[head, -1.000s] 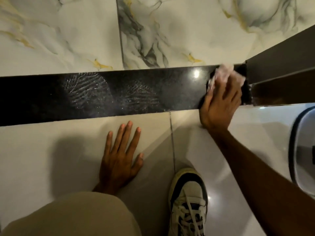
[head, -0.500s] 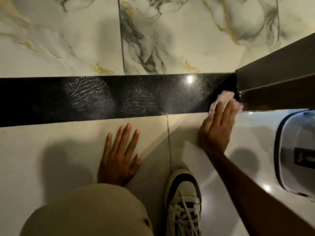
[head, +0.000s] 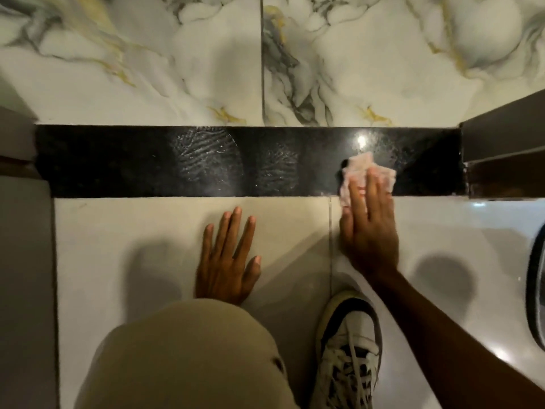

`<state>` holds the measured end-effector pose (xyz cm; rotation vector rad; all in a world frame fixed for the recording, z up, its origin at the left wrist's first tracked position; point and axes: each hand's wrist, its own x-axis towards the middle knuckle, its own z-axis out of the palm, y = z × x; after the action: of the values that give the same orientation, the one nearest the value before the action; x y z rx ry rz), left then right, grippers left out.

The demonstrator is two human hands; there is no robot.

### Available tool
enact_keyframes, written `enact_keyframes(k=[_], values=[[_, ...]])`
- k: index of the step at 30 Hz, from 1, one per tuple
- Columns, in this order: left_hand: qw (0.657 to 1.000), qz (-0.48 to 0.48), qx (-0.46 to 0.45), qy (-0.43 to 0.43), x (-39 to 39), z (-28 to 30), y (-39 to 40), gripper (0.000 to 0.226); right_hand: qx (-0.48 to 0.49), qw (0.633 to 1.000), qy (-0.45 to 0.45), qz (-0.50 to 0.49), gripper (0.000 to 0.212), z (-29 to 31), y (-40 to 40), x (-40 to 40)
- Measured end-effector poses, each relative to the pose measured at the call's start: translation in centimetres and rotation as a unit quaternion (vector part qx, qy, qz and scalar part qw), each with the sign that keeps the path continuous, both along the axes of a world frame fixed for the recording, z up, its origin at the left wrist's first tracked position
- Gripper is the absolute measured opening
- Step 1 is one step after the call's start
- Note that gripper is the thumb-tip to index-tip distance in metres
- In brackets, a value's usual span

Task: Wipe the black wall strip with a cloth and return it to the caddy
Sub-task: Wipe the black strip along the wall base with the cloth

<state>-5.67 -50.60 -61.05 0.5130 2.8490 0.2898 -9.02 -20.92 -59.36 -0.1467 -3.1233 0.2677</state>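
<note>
The black wall strip (head: 147,163) runs left to right across the head view, between the marbled wall tiles and the pale floor. Streaky wet marks show on its middle part. A small pinkish-white cloth (head: 361,169) lies flat against the strip's right part, and my right hand (head: 368,231) presses it there with the fingers stretched out over it. My left hand (head: 227,261) rests flat on the floor tile below the strip, fingers spread, holding nothing.
A dark brown frame or ledge (head: 504,149) butts against the strip's right end. A rounded grey object with a dark rim (head: 538,290) sits at the right edge. My knee in beige fabric (head: 182,358) and white-and-black sneaker (head: 348,346) fill the bottom.
My right hand has slid the cloth leftward along the strip, away from the brown frame at its right end. My left hand stays flat on the floor.
</note>
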Motion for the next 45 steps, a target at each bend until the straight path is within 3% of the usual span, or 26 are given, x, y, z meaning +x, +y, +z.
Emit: enact_keyframes(k=[4, 6, 9, 12, 17, 23, 27, 31, 36, 41, 43, 45], values=[[0.999, 0.024, -0.020, 0.007, 2.0, -0.8, -2.8, 0.071, -0.019, 0.983, -0.030, -0.181, 0.061, -0.8, -3.3, -4.7], [0.999, 0.034, -0.027, 0.018, 1.6, -0.8, -2.9, 0.072, -0.069, 0.973, -0.009, -0.222, 0.063, -0.8, -6.5, -9.4], [0.998, 0.049, -0.022, 0.025, 0.4, -0.1, -2.1, 0.073, -0.087, 0.995, 0.001, -0.052, 0.063, 0.4, -11.4, -12.1], [0.998, 0.057, -0.011, 0.012, 0.4, 0.8, -1.5, 0.071, -0.087, 0.987, -0.008, 0.135, 0.060, 0.8, -11.4, -6.6], [0.998, 0.057, 0.000, -0.005, 0.7, 0.4, -1.5, 0.069, -0.004, 0.997, -0.041, 0.058, 0.057, 0.0, -5.1, 1.7], [0.996, 0.080, -0.001, 0.043, 2.3, -1.9, -2.4, 0.068, -0.020, 0.996, -0.008, -0.086, 0.061, -1.5, -9.7, -7.7], [0.990, 0.128, -0.010, 0.053, 1.1, -1.6, -2.9, 0.070, -0.055, 0.996, -0.004, 0.065, 0.064, -0.7, -17.1, -13.7], [0.990, 0.128, 0.011, 0.054, 1.3, -1.0, -4.5, 0.068, -0.059, 0.971, -0.015, 0.232, 0.060, 0.0, -16.4, -8.5], [0.987, 0.154, -0.013, 0.044, 4.0, -1.1, -9.2, 0.069, -0.012, 0.989, -0.002, 0.147, 0.056, -1.1, -9.3, -3.6], [0.982, 0.180, -0.019, 0.060, 3.7, -1.6, -8.5, 0.070, -0.026, 1.000, 0.011, -0.004, 0.060, -1.4, -15.6, -11.8], [0.982, 0.177, -0.017, 0.069, 3.4, -1.5, -8.9, 0.071, -0.047, 0.998, -0.006, 0.041, 0.064, -1.1, -20.4, -14.5], [0.981, 0.179, -0.009, 0.071, 3.0, -1.2, -9.0, 0.071, -0.067, 0.984, -0.003, 0.162, 0.064, -0.4, -24.4, -14.9]])
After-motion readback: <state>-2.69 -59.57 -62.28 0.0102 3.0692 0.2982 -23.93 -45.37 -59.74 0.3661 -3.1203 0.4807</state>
